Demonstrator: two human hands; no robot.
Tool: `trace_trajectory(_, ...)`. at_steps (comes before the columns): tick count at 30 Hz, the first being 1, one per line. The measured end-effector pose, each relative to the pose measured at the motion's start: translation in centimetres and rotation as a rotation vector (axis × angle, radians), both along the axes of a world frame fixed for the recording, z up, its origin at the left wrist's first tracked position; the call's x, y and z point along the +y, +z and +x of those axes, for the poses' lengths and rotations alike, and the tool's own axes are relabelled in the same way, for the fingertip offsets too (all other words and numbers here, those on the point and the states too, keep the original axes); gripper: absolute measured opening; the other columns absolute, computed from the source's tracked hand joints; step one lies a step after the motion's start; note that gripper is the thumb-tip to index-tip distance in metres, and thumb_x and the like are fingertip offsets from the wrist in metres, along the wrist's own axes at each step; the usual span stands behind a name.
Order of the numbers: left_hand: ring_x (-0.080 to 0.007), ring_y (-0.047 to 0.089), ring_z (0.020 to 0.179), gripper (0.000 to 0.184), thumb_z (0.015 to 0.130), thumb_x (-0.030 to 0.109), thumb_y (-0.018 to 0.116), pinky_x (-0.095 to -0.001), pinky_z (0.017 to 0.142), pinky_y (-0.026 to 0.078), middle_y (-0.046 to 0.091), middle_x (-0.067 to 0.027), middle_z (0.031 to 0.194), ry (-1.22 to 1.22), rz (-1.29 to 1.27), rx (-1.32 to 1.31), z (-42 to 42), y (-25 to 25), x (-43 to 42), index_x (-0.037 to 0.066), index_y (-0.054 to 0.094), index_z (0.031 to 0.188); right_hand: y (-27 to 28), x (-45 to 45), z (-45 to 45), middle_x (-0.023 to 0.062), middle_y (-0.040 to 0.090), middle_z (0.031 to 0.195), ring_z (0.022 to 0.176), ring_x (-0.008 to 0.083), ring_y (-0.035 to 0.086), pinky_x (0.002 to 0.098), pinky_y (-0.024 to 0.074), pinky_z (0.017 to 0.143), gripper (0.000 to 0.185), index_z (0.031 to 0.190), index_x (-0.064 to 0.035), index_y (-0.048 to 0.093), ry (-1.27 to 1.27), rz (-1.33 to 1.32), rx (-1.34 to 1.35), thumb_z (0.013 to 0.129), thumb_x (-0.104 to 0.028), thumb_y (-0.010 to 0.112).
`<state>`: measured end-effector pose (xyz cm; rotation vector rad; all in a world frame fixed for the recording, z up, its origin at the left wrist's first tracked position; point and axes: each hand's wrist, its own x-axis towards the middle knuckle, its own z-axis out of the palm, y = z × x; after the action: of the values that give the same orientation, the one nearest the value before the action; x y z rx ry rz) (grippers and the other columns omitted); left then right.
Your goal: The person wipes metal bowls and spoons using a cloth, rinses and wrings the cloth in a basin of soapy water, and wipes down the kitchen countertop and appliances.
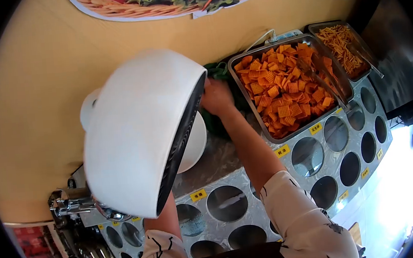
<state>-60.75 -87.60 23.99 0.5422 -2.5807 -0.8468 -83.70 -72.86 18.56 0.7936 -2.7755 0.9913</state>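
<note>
A big white rounded object (pixel 138 129) with a dark, finely ridged edge fills the left centre; its exact kind is unclear. My right hand (pixel 217 97) reaches beside this edge, next to a dark green bag-like item (pixel 219 71). Its fingertips are hidden, so I cannot tell what they touch. My left forearm goes up behind the white object, which covers the left hand. A white round rim, bowl-like (pixel 195 144), shows partly behind the dark edge.
A metal tray of orange square crisps (pixel 281 91) with tongs (pixel 321 81) sits right of my hand. Beyond it stands a smaller tray of thin fried sticks (pixel 338 43). The counter (pixel 282 164) has several round openings and yellow labels. Chrome canisters (pixel 76 200) stand left.
</note>
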Motion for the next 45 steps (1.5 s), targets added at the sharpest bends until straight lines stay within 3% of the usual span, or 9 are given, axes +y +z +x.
trace_trajectory(6, -0.0279, 0.049, 0.108, 0.046, 0.083, 0.027, 0.058, -0.0377, 0.093, 0.038, 0.051, -0.0149, 0.119, -0.012, 0.086, -0.002, 1.3, 2.2, 1.6, 0.003, 0.046, 0.122, -2.6, -6.4, 6.5, 0.0189, 0.057, 0.1, 0.098, 0.0304, 0.051, 0.0394, 0.0371, 0.087, 0.039, 0.104, -0.0046, 0.056, 0.271, 0.009, 0.295, 0.076, -0.031, 0.05)
trace_trajectory(8, -0.0277, 0.049, 0.107, 0.046, 0.083, 0.026, 0.058, -0.0376, 0.092, 0.038, 0.051, -0.0147, 0.119, -0.019, 0.11, -0.007, 1.5, 2.9, 2.1, 0.003, 0.046, 0.122, 0.7, -5.3, 10.6, 0.0128, 0.054, 0.119, 0.113, 0.0299, 0.045, 0.0396, 0.0307, 0.098, 0.047, 0.112, -0.0101, 0.057, 0.489, -0.398, -0.212, 0.075, -0.038, 0.05)
trace_trajectory(11, -0.0275, 0.05, 0.107, 0.046, 0.083, 0.026, 0.058, -0.0375, 0.092, 0.039, 0.052, -0.0145, 0.118, -0.015, 0.144, -0.009, 1.9, 3.7, 2.8, 0.003, 0.046, 0.122, 2.5, -4.9, 17.3, 0.0115, 0.051, 0.123, 0.12, 0.0284, 0.041, 0.0414, 0.025, 0.103, 0.041, 0.114, -0.0088, 0.056, 0.703, -0.194, -0.035, 0.08, -0.028, 0.045)
trace_trajectory(21, -0.0269, 0.051, 0.105, 0.045, 0.083, 0.024, 0.058, -0.0371, 0.09, 0.04, 0.053, -0.0139, 0.117, -0.061, 0.326, 0.089, 0.2, 3.3, 3.5, 0.003, 0.046, 0.121, 2.2, 9.7, 16.0, 0.0211, 0.032, 0.136, 0.126, 0.0341, 0.03, 0.0441, 0.0272, 0.102, 0.061, 0.132, 0.0013, 0.031, 0.153, 0.17, -0.107, 0.078, -0.019, 0.051)
trace_trajectory(27, -0.0265, 0.052, 0.104, 0.045, 0.083, 0.024, 0.058, -0.0368, 0.09, 0.041, 0.054, -0.0135, 0.116, -0.123, 0.464, 0.159, -2.0, 2.6, 4.1, 0.003, 0.046, 0.121, -0.1, 1.0, 2.9, 0.0263, 0.03, 0.134, 0.124, 0.0392, 0.03, 0.0475, 0.0227, 0.103, 0.066, 0.131, 0.0045, 0.028, -0.15, -0.102, -0.043, 0.078, -0.026, 0.052)
trace_trajectory(30, -0.0263, 0.052, 0.103, 0.044, 0.083, 0.023, 0.058, -0.0367, 0.089, 0.041, 0.054, -0.0133, 0.116, -0.148, 0.526, 0.189, -3.1, 2.3, 4.7, 0.003, 0.046, 0.121, 0.8, -4.6, 2.3, 0.0289, 0.026, 0.136, 0.128, 0.0377, 0.023, 0.0443, 0.012, 0.108, 0.076, 0.132, 0.0079, 0.027, -0.209, 0.199, 0.035, 0.076, -0.037, 0.052)
trace_trajectory(37, -0.0259, 0.053, 0.102, 0.044, 0.083, 0.022, 0.058, -0.0364, 0.088, 0.042, 0.055, -0.0128, 0.115, -0.174, 0.637, 0.222, -5.5, 2.2, 5.3, 0.003, 0.046, 0.121, 2.5, -4.8, 18.6, 0.0136, 0.035, 0.136, 0.127, 0.027, 0.029, 0.0399, 0.0219, 0.105, 0.048, 0.13, -0.0067, 0.038, 0.656, -0.114, -0.137, 0.086, -0.025, 0.043)
trace_trajectory(40, -0.0257, 0.053, 0.102, 0.044, 0.083, 0.022, 0.058, -0.0363, 0.088, 0.042, 0.055, -0.0126, 0.114, -0.185, 0.678, 0.238, -6.4, 2.4, 5.6, 0.003, 0.046, 0.121, 4.7, -0.9, 22.1, 0.0096, 0.036, 0.136, 0.129, 0.0253, 0.028, 0.0419, 0.0209, 0.106, 0.048, 0.131, -0.0111, 0.039, 0.876, 0.377, 0.051, 0.084, -0.019, 0.042)
trace_trajectory(45, -0.0254, 0.054, 0.101, 0.043, 0.083, 0.021, 0.058, -0.0361, 0.087, 0.043, 0.056, -0.0123, 0.113, -0.21, 0.749, 0.286, -7.2, 2.8, 5.7, 0.003, 0.047, 0.121, 0.3, 8.4, 22.7, 0.011, 0.026, 0.142, 0.131, 0.026, 0.024, 0.0432, 0.0133, 0.108, 0.059, 0.137, -0.0105, 0.027, 0.585, 0.293, 0.234, 0.082, -0.02, 0.044)
